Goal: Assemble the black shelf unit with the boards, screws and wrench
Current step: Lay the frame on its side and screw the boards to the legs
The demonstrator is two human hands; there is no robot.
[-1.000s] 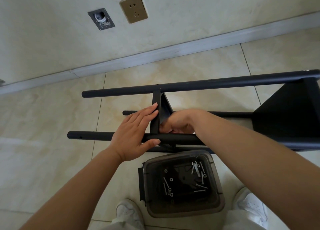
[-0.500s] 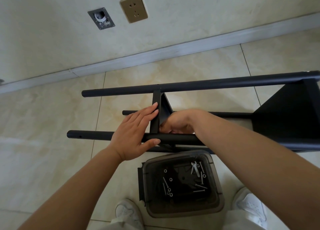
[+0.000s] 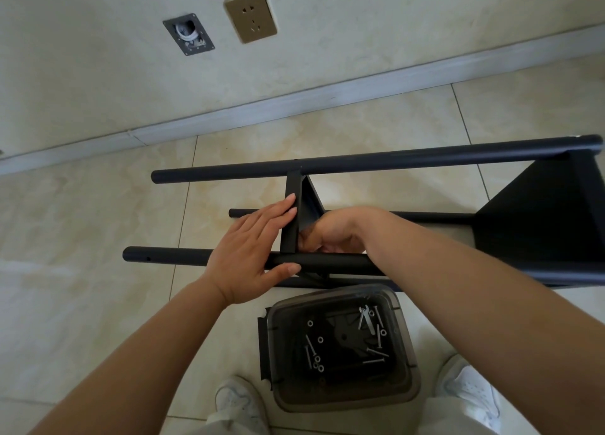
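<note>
Your left hand rests flat on the shelf board; your right hand curls behind it, its hold hidden. Screws lie in the plastic bin.

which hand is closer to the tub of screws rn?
Left. The left hand rests on the near pole just above the tub; the right hand is curled behind that pole at the board, further off.

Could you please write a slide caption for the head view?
Left hand steadies the shelf board while the right hand works beside it.
</note>
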